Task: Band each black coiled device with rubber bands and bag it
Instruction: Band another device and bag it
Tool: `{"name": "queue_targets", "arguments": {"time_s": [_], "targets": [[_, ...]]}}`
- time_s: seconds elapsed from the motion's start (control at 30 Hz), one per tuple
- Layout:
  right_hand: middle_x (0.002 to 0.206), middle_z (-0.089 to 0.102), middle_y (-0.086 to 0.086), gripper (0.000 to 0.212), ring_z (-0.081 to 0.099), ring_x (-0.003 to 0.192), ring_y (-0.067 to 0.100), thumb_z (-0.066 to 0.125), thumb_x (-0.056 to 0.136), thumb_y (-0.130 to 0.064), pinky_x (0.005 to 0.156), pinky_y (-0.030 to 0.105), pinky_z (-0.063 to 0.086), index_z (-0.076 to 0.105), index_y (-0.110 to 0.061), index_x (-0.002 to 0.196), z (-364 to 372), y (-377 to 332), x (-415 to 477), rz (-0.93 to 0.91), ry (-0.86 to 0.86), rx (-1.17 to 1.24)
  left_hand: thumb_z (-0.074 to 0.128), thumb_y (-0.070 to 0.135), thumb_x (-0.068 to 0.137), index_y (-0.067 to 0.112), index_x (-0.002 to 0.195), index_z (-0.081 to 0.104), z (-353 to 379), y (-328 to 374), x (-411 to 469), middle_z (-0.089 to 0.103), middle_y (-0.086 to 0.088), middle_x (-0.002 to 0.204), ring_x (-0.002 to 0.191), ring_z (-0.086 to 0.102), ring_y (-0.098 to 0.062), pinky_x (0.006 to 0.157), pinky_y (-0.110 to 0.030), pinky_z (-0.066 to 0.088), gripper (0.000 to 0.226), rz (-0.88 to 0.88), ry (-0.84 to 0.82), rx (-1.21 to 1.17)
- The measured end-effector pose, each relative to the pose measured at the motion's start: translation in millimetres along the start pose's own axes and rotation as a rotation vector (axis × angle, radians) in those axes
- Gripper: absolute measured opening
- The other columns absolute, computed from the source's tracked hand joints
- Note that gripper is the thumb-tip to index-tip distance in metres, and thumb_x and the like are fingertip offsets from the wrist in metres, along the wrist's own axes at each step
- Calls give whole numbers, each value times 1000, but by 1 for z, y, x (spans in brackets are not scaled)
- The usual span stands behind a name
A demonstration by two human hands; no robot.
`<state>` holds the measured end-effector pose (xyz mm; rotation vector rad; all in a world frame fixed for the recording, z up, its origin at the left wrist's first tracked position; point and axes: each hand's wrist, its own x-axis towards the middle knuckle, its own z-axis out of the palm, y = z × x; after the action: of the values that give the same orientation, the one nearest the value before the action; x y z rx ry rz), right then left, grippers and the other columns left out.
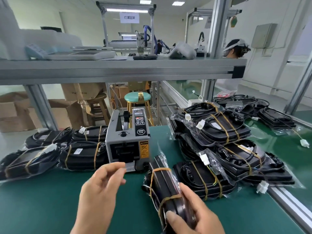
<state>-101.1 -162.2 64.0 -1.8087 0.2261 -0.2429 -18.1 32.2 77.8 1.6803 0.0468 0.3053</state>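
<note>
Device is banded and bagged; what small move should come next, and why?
Probably draw tape from the tape dispenser to seal the bag. The left hand sits at its outlet, tape in it unclear; the right hand grips the bagged device, which already carries two rubber bands.

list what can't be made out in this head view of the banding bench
1. Head view: whether the left hand pinches anything; its fingertips are blurred.
2. Near end of the black device: covered by the right hand gripping it.
3. Yellow label print on the tape dispenser: too small to read.
4. Lower units in the right stack: buried under the top ones.
</note>
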Motion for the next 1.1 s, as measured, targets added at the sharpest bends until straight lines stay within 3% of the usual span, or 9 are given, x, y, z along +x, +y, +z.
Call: {"name": "queue_targets", "arguments": {"time_s": [0.07, 0.13, 0.2, 0.3, 0.57, 0.83, 0.97, 1.03, 1.1], "targets": [[107, 68, -34, 60, 62, 94, -15, 84, 73, -29, 84, -3, 39, 52, -53, 118, 0, -6, -1, 37, -45, 22, 71, 37, 84, 28, 81, 78, 2, -3, 20, 73, 2, 74, 58, 61, -9, 69, -30, 51, 12, -155, 13, -112], [112, 67, -28, 61, 64, 92, -15, 85, 72, -29, 84, -3, 39, 51, -51, 119, 4, -5, 1, 44, -57, 28, 69, 19, 91, 14, 77, 75, 7, -12, 44, 68, -4, 73, 52, 53, -10, 59, -27, 50, 17, -341, 51, -182], [92, 70, -34, 60, 64, 76, -17, 87, 68, -26, 71, -7, 38, 53, -52, 111, 6, 0, 2, 2, -40, 29, 68, 15, 93, 8, 82, 70, 15, -15, 58, 67, -3, 69, 52, 52, -9, 49, -21, 49, 12, -479, 68, -276], [83, 56, -54, 60, 59, 76, -25, 88, 66, -25, 66, -9, 35, 54, -52, 108, 6, 2, 1, -17, -21, 36, 68, 18, 93, 11, 85, 65, 26, -16, 66, 63, 4, 55, 45, 54, -5, 43, -16, 46, 11, -644, 58, -395], [80, 64, -45, 59, 64, 63, -13, 90, 62, -17, 63, -7, 37, 62, -46, 104, 5, 5, 1, -53, 0, 61, 74, 22, 88, 14, 86, 65, 38, -6, 74, 67, 6, 60, 41, 60, -4, 60, -23, 43, 12, -766, 149, -577], [83, 69, -36, 61, 66, 68, -13, 91, 61, -19, 65, -4, 40, 64, -44, 109, 4, 2, -3, -56, -9, 100, 69, 13, 90, 14, 110, 60, 51, 0, 82, 64, 5, 58, 42, 59, -3, 62, -26, 46, 21, -753, 228, -669], [80, 70, -34, 59, 66, 71, -14, 89, 65, -10, 64, -5, 40, 65, -43, 107, -1, 3, -3, -38, -15, 143, 67, 9, 88, 12, 82, 61, 49, 10, 65, 57, 3, 57, 43, 52, -5, 56, -23, 46, 9, -569, 227, -577], [84, 74, -25, 57, 69, 74, -7, 86, 67, -9, 67, -1, 44, 66, -43, 108, -2, 5, -2, -28, -33, 167, 69, 13, 85, 15, 66, 61, 40, 20, 41, 55, 1, 58, 48, 50, -10, 57, -24, 45, 21, -360, 19, -484], [88, 76, -19, 55, 72, 79, -1, 84, 70, -8, 71, 5, 49, 67, -43, 109, -2, 8, -3, -22, -44, 191, 73, 25, 76, 19, 60, 65, 32, 34, 9, 57, -1, 61, 54, 51, -14, 58, -23, 45, 19, -190, -358, -348]]}}
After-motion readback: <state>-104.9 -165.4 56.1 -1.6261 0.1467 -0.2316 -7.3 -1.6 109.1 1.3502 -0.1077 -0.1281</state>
